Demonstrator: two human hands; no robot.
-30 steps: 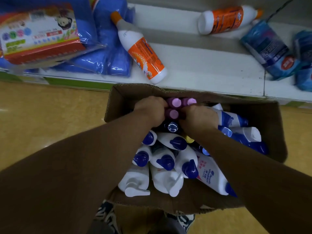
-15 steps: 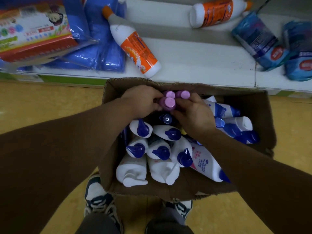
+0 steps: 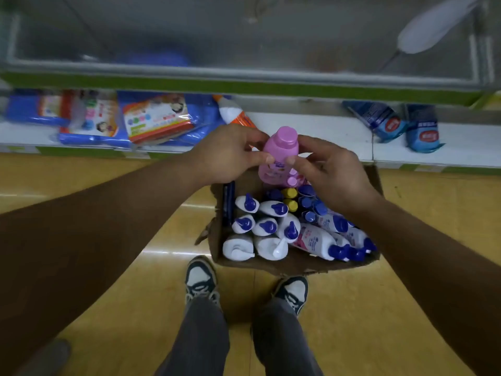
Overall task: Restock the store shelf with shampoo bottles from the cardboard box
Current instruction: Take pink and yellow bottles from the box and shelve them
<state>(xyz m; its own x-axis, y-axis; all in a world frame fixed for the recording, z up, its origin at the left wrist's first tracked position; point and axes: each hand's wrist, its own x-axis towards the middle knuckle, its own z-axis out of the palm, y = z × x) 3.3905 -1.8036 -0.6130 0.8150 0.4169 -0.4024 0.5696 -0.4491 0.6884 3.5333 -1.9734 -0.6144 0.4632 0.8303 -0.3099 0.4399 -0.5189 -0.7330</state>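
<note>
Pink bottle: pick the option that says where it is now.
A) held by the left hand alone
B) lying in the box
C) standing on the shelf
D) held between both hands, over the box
D: the left hand and right hand both pinch the pink bottle, upright, over the box.

- You hold the pink bottle (image 3: 279,151) upright, pinched between your left hand (image 3: 226,154) and right hand (image 3: 334,176), above the far end of the cardboard box (image 3: 298,264).
- That open box sits on the floor, packed with white blue-capped bottles (image 3: 267,226).
</note>
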